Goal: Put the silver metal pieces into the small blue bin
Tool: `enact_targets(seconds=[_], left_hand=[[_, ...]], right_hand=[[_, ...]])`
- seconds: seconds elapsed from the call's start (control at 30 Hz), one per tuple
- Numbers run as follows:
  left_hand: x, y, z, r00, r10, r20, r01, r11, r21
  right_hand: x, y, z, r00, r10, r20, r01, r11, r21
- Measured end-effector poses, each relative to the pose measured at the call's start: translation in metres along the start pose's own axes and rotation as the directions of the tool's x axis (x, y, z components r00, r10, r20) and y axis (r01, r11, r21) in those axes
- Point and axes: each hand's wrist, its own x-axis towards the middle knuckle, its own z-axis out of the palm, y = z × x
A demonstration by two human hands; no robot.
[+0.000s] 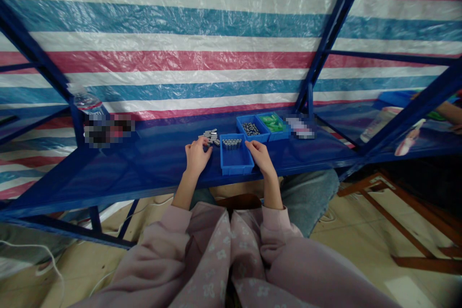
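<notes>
A small blue plastic bin stands near the table's front edge, with a row of silver metal cylinders lined up inside along its far wall. My right hand is at the bin's right side, its fingers closed on the rim near the far corner. Left of the bin lies a loose pile of similar metal cylinders. Over the near side of this pile is my left hand, fingers curved and thumb apart from the index finger. I see no cylinder between them, though the fingertips are small in view.
Behind the bin, one blue bin holds small dark metal parts and another holds green pieces. A bottle stands at left. Blue frame posts rise beside a striped sheet. Another person's arm shows far right.
</notes>
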Motion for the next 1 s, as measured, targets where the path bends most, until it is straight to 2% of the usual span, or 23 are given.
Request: enact_targets(seconds=[0.27,0.6,0.77,0.9,1.0], left_hand=[[0.000,-0.001,0.001,0.999,0.035,0.010,-0.035,0.999,0.016],[-0.005,-0.009,-0.001,0.997,-0.024,-0.076,0.023,1.000,-0.010],[-0.005,-0.011,-0.002,0.997,-0.008,-0.080,0.005,0.999,-0.036],[-0.003,-0.014,-0.003,0.997,0.001,-0.075,-0.009,0.995,-0.096],[0.005,-0.013,-0.005,0.992,0.022,-0.125,-0.048,0.978,-0.205]], right_hand=[[0.000,-0.001,0.000,1.000,-0.007,0.003,0.007,1.000,-0.003],[0.001,0.001,0.000,1.000,-0.007,-0.003,0.006,1.000,-0.022],[0.001,0.003,-0.001,1.000,-0.004,0.003,0.004,1.000,-0.011],[0.001,0.003,-0.001,1.000,0.004,0.011,-0.005,1.000,0.005],[0.001,0.002,-0.001,1.000,0.000,0.014,-0.001,1.000,0.016]])
